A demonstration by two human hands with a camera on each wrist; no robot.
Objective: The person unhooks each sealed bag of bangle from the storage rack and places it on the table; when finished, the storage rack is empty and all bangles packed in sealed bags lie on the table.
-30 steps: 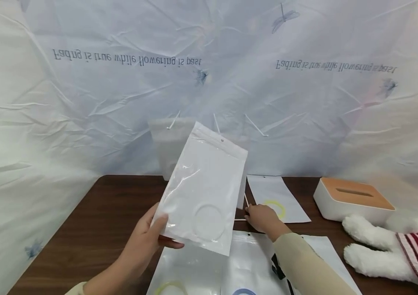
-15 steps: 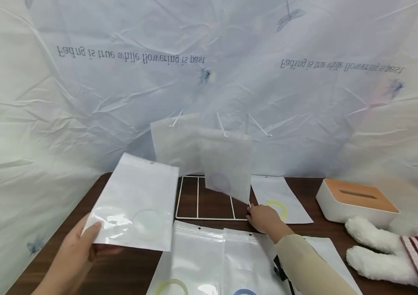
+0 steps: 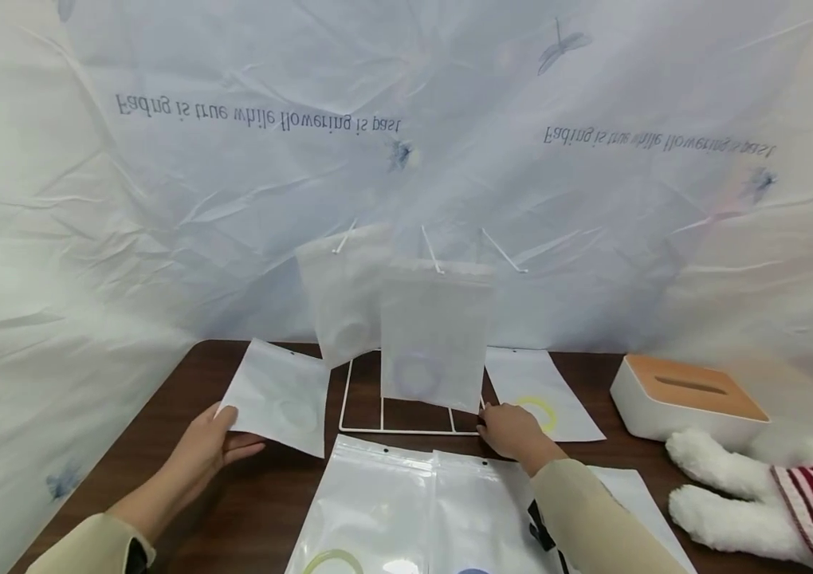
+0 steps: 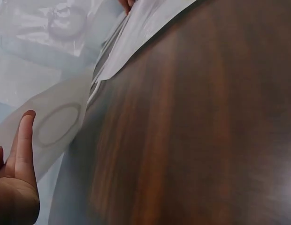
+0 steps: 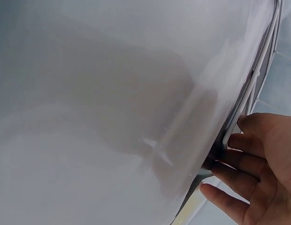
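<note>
My left hand (image 3: 206,446) holds a white zip bag (image 3: 270,391) by its lower left edge, thumb on top and fingers beneath. A pale ring shows through this bag. The right hand (image 3: 514,430) grips the front right corner of a white wire display rack (image 3: 406,431); in the right wrist view, thumb and fingertips (image 5: 234,139) meet at the white wire. From the rack's hooks hang a bag with a pale ring (image 3: 345,287) on the left and one with a purplish ring (image 3: 431,327) in the middle. The right hook (image 3: 503,249) carries nothing.
Several zip bags lie on the dark wooden table (image 3: 162,399): one with a yellow-green ring (image 3: 371,494), one with a blue ring (image 3: 478,502), another with a yellow ring (image 3: 517,379). A tissue box (image 3: 686,406) and a white plush toy (image 3: 722,522) are at the right.
My left hand has moved the bag left, then lowered it toward the table beside the rack. The hanging bags have swung. The right hand has stayed at the rack's corner.
</note>
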